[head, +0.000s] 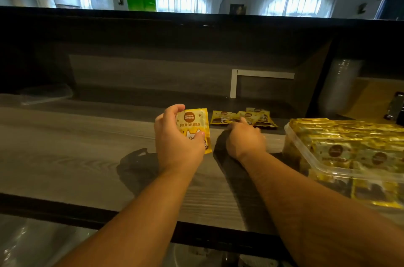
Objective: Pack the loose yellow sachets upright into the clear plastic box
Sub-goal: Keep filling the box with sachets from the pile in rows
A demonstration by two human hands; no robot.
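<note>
- The left hand [175, 135] grips one yellow sachet [194, 127] upright above the wooden counter [76, 146], thumb and fingers curled round its edges.
- The right hand [244, 137] reaches the loose sachets [242, 118] lying flat; its fingertips touch them, but its grasp cannot be made out.
- The clear plastic box [323, 164], far right, holds rows of yellow sachets standing on edge.

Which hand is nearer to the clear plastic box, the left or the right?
Right. The right hand is beside the clear plastic box, reaching to the loose sachets. The left hand is farther left, holding one sachet.
</note>
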